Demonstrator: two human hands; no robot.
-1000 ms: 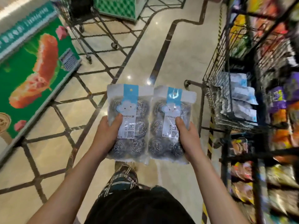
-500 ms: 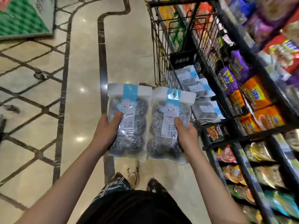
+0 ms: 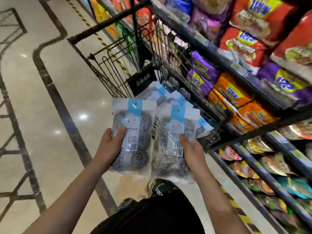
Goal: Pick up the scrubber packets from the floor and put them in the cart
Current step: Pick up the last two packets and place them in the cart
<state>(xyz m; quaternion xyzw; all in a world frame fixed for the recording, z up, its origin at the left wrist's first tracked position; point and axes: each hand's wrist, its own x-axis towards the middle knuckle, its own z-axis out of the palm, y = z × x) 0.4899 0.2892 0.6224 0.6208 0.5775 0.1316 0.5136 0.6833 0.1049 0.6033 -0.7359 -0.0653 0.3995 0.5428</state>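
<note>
With each hand, left hand and right hand, pinching one scrubber packet by its lower edge short of the cart, the slick, top-heavy bags may slip or snag the rim.

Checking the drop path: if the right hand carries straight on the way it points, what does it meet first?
Probably the packets already in the cart, just beyond the right hand; depth is unclear.

two held scrubber packets, one cart
</note>
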